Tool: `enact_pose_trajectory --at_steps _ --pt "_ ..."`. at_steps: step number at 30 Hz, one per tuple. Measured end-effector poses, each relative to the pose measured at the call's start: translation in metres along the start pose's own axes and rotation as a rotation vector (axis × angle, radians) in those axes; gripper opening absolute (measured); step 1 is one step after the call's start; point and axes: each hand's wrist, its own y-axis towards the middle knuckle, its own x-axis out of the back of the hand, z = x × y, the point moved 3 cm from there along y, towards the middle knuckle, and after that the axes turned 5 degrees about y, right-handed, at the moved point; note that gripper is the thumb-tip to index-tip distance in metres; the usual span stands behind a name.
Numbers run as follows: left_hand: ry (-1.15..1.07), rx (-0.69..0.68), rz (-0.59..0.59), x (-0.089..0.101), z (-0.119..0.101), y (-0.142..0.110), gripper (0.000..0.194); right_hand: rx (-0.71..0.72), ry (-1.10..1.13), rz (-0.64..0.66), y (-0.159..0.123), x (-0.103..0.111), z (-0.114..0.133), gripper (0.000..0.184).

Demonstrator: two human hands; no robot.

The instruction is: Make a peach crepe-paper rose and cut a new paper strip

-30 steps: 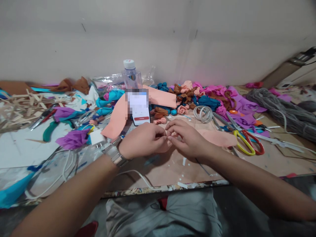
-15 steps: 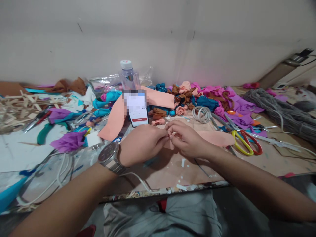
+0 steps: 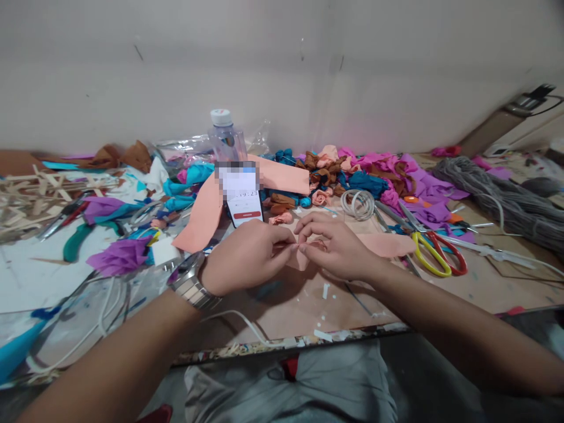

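Observation:
My left hand (image 3: 251, 254), with a watch on its wrist, pinches the near edge of a strip of peach crepe paper (image 3: 384, 245). Thumb and fingertips of my right hand (image 3: 332, 248) are closed on the same paper, almost touching the left fingertips. A small fold of it hangs below the fingers, and its long end runs out to the right behind my right hand. My fingers hide much of the held part. Just beyond them lies a small rolled peach paper rose (image 3: 281, 218).
A phone (image 3: 245, 216) leans before a plastic bottle (image 3: 227, 141), amid wider peach paper (image 3: 200, 218). Coloured paper flowers (image 3: 368, 183) line the back. Scissors (image 3: 434, 254), a white wire coil (image 3: 358, 204) and grey cord (image 3: 502, 200) lie right; green-handled pliers (image 3: 77, 242) lie left.
Both hands stay close together on the peach paper. My left hand has turned slightly and shifted a little left, and more of the paper fold shows below the fingertips. The view has moved slightly.

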Motion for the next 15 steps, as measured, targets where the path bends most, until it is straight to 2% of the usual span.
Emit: enact_pose_trajectory --at_steps 9,15 --pt "0.001 0.013 -0.023 0.0049 -0.0005 -0.0013 0.031 -0.020 0.094 -0.001 0.0002 0.0009 -0.0029 0.012" --pt "0.036 -0.051 -0.050 0.0014 -0.0029 -0.0006 0.026 -0.042 0.136 0.018 0.0008 -0.0006 -0.0053 0.016"
